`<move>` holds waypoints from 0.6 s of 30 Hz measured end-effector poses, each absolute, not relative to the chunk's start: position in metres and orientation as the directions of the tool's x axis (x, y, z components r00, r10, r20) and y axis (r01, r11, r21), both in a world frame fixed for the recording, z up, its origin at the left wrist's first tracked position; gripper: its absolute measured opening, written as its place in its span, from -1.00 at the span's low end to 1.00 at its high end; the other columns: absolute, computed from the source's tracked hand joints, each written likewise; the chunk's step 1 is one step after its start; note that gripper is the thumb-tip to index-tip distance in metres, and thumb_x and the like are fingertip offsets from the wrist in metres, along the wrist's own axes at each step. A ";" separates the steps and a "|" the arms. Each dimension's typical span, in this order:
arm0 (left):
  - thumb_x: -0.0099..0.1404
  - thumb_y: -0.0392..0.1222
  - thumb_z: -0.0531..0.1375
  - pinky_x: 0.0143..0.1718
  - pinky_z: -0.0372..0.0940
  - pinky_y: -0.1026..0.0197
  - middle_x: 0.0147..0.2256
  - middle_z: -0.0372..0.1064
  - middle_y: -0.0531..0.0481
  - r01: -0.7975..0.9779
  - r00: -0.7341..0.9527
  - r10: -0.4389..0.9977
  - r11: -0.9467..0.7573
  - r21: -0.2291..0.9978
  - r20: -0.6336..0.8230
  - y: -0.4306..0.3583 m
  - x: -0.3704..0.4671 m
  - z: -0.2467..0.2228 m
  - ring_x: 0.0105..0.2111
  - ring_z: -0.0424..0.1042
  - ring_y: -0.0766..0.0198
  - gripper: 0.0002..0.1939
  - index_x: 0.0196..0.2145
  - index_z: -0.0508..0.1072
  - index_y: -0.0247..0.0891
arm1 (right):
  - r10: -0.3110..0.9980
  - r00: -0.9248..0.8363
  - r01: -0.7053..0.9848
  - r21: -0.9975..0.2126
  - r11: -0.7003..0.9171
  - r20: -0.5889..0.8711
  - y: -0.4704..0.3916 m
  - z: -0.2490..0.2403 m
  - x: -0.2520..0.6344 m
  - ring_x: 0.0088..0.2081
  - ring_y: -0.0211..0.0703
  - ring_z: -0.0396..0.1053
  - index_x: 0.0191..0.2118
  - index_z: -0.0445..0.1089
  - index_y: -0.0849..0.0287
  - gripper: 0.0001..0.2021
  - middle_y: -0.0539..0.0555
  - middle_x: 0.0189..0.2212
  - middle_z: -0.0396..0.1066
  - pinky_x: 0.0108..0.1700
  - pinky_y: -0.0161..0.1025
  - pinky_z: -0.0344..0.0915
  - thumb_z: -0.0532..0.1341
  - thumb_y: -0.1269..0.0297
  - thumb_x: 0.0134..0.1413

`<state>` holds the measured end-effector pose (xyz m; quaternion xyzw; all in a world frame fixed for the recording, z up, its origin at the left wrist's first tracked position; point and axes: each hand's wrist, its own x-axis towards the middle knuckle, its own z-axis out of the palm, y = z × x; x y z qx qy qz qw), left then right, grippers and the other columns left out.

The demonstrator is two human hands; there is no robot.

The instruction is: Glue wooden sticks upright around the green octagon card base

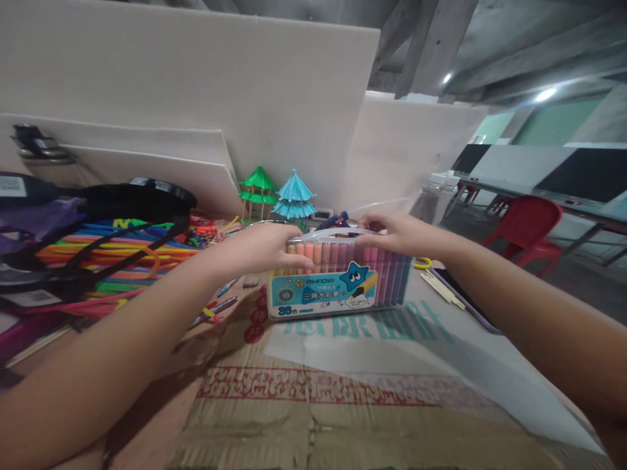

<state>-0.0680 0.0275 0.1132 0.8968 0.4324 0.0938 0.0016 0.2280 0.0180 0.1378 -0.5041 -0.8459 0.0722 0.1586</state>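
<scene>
Cardboard (255, 427) spreads before the case (337, 290), one edge left of it; left hand (279, 247) and right hand (392, 234), half-curled, grip its top.

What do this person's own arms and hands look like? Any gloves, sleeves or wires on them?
They're ordinary human limbs, with no machine parts or cables. The left forearm and right forearm are bare, with no sleeve showing. The left hand and right hand are ungloved; I can't make out any watch, bracelet or markings.
</scene>
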 end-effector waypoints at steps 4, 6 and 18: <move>0.24 0.48 0.09 -0.34 0.19 0.16 -0.08 0.52 -0.17 0.769 0.608 0.773 -0.630 0.110 0.181 0.029 -0.071 0.111 -0.16 0.49 -0.03 -0.31 -0.08 0.44 -0.21 | 0.923 -0.353 0.824 -0.417 0.385 0.156 0.011 0.119 0.283 0.16 0.22 0.40 0.18 0.40 0.07 -0.37 0.20 0.18 0.43 0.16 0.13 0.37 0.30 -0.18 0.08; 0.23 0.48 0.10 -0.34 0.19 0.17 -0.07 0.51 -0.16 0.766 0.606 0.772 -0.631 0.121 0.189 0.028 -0.072 0.111 -0.14 0.49 -0.03 -0.30 -0.04 0.45 -0.20 | 0.916 -0.396 0.738 -0.574 0.355 0.057 0.006 0.102 0.308 0.20 0.21 0.39 0.32 0.26 0.00 -0.31 0.15 0.25 0.38 0.15 0.15 0.40 0.26 -0.16 0.14; 0.25 0.44 0.11 -0.27 0.24 0.13 -0.02 0.52 -0.18 0.781 0.563 0.804 -0.593 0.195 0.191 0.040 -0.070 0.105 -0.11 0.50 -0.04 -0.31 -0.02 0.48 -0.23 | 0.980 -0.198 0.312 -0.945 0.094 0.032 0.017 0.036 0.282 0.12 0.21 0.49 0.25 0.30 0.01 -0.42 0.21 0.10 0.53 0.08 0.16 0.49 0.22 -0.11 0.18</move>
